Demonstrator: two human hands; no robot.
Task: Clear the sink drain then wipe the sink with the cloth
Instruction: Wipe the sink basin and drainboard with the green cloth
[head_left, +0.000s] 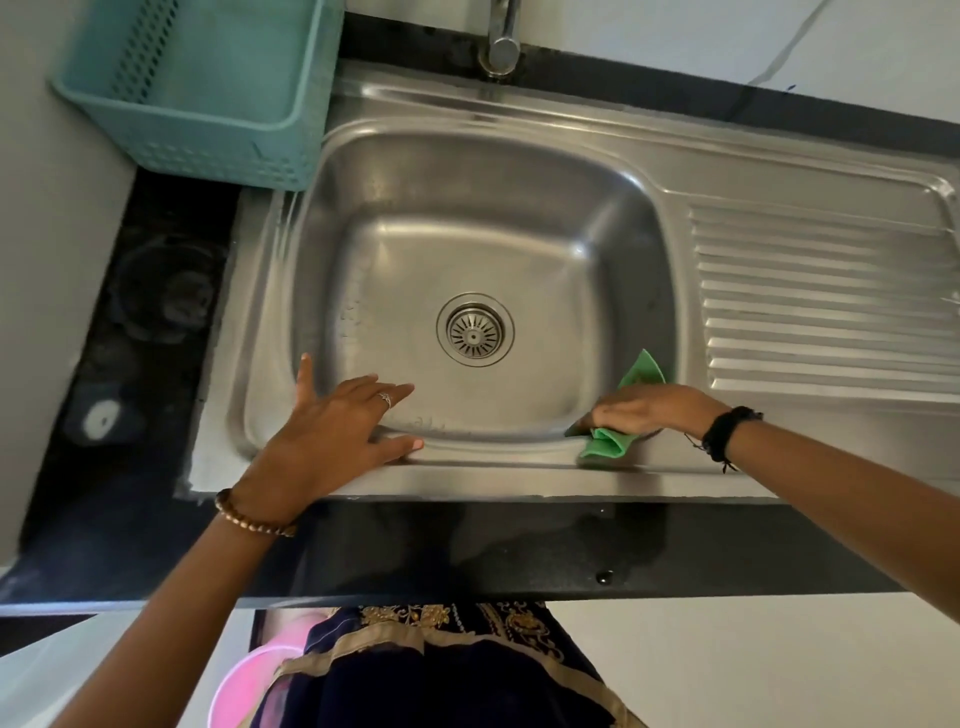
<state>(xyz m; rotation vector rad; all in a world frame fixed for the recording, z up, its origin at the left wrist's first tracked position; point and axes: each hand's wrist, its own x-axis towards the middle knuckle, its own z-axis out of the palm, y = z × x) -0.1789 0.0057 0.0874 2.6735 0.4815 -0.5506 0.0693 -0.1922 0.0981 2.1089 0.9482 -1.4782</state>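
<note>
A rectangular stainless-steel sink (519, 171) is set into a black stone countertop (519, 545), its basin on the left and a ribbed draining board (821, 301) on the right. At the middle of the basin floor sits the round metal drain strainer (475, 329), with its slots showing and nothing lying on it. The left hand (332, 436) rests on the near left corner of the basin rim with its fingers spread and nearly straight, thumb lying along the front edge and fingertips reaching over into the basin; it holds nothing, and wears a ring and a beaded bracelet on the wrist. The right hand (649, 410) is at the near right corner of the basin, palm down on a folded green cloth (608, 444), pressing it against the rim; its fingers bend over the cloth, with one green corner sticking out beyond the hand toward the draining board and another toward the front edge. A black band circles that wrist. A chrome tap (503, 47) stands at the far edge behind the basin, and a teal perforated plastic basket (208, 150) sits at the far left corner of the countertop, just beside the sink.
</note>
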